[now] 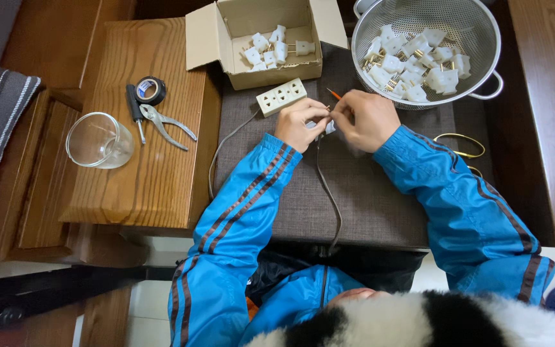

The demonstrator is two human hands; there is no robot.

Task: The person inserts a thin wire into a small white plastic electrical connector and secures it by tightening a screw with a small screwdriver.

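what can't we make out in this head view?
- Small white part between left hand and right hand: covered by the fingers, shape unclear.
- Orange-handled tool: only its tip shows past the right hand.
- Grey cable: lower end hidden under the jacket.
- Gold scissors: partly behind the right sleeve.
- Metal colander: top cut off by the frame edge.

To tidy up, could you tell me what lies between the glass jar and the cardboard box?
In the head view, pliers, a screwdriver and black tape.

Perforated metal colander, matt cardboard box, seemingly white plastic plugs.
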